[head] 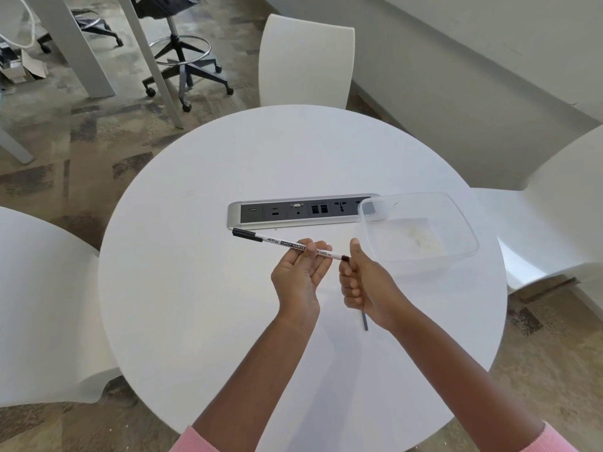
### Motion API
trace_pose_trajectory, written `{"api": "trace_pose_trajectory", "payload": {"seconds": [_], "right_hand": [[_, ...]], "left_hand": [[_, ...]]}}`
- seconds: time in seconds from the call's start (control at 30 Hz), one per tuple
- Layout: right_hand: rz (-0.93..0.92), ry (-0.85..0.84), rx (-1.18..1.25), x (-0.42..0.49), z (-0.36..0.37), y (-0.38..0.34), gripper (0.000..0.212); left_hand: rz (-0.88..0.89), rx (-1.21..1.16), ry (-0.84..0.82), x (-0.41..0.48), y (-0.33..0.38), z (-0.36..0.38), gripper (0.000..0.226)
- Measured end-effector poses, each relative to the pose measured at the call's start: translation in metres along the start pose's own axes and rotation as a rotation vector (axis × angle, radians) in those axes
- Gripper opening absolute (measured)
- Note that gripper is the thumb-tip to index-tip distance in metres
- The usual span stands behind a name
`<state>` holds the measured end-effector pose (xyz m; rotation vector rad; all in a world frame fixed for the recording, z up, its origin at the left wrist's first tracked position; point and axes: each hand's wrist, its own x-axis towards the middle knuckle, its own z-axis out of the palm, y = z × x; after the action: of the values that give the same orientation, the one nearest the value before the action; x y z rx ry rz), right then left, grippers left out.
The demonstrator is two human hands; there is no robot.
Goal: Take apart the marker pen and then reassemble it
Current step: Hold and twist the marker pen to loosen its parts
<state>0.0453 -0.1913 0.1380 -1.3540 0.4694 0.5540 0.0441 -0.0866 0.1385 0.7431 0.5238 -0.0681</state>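
Holding the marker pen (287,244) in my left hand (298,272), I have my fingers curled up around its white barrel, palm turned upward, above the middle of the round white bench (202,288). Its black cap end points far left, toward the socket strip (303,211) set into the bench, and its dark end points right, touching my right hand (362,282). My right hand is closed in a fist with the thumb up, gripping a thin grey rod (364,320) whose lower end sticks out below the fist toward me; its top end meets the pen's dark end at my thumb. Whether the rod is inside the barrel I cannot tell. A clear plastic container (463,223) sits on the bench to the right, just beyond my right hand, its far left corner overlapping the end of the socket strip. White chairs (306,60) stand around the bench, and pink sleeves (551,440) show at the near edge.
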Motion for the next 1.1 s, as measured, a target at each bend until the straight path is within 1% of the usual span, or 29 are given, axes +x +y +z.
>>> {"api": "trace_pose_trajectory", "payload": {"seconds": [0.17,0.27,0.33,0.4,0.5,0.53,0.57,0.6,0.63,0.73,0.8,0.87,0.93,1.1], "right_hand": [[-0.004,0.014,0.143,-0.003,0.007,0.000,0.049],[-0.109,0.100,0.121,-0.003,0.014,0.003,0.046],[-0.231,0.162,0.029,-0.002,0.018,0.006,0.047],[-0.404,0.227,-0.159,-0.002,0.018,0.011,0.048],[-0.660,0.328,-0.426,-0.001,0.014,0.017,0.042],[-0.704,0.328,-0.478,-0.001,0.011,0.018,0.040],[-0.709,0.308,-0.515,-0.001,0.009,0.017,0.039],[-0.677,0.265,-0.520,-0.001,0.006,0.016,0.039],[-0.605,0.195,-0.479,-0.001,0.003,0.013,0.041],[-0.253,-0.092,-0.228,-0.004,-0.009,-0.002,0.041],[-0.108,-0.207,-0.223,-0.007,-0.019,-0.014,0.034],[-0.079,-0.236,-0.319,-0.007,-0.027,-0.026,0.023],[-0.108,-0.218,-0.465,-0.006,-0.031,-0.037,0.013],[-0.156,-0.225,-0.972,-0.010,-0.023,-0.060,0.012]], "left_hand": [[-0.001,0.002,0.015,-0.003,0.000,0.000,0.013],[-0.027,-0.030,0.038,-0.005,0.000,0.002,0.011],[-0.060,-0.060,0.050,-0.006,0.002,0.004,0.011],[-0.101,-0.095,0.050,-0.007,0.005,0.005,0.011],[-0.155,-0.135,0.049,-0.008,0.008,0.007,0.010],[-0.160,-0.135,0.048,-0.008,0.008,0.007,0.010],[-0.156,-0.125,0.045,-0.008,0.008,0.007,0.010],[-0.144,-0.107,0.039,-0.008,0.008,0.006,0.010],[-0.129,-0.085,0.033,-0.008,0.008,0.005,0.010],[-0.074,-0.005,0.010,-0.007,0.009,0.001,0.013],[-0.044,0.044,-0.012,-0.006,0.009,0.000,0.015],[-0.027,0.081,-0.030,-0.007,0.009,0.000,0.013],[-0.020,0.102,-0.040,-0.008,0.008,0.001,0.012],[-0.006,0.146,-0.059,-0.010,0.005,0.002,0.010]]}}
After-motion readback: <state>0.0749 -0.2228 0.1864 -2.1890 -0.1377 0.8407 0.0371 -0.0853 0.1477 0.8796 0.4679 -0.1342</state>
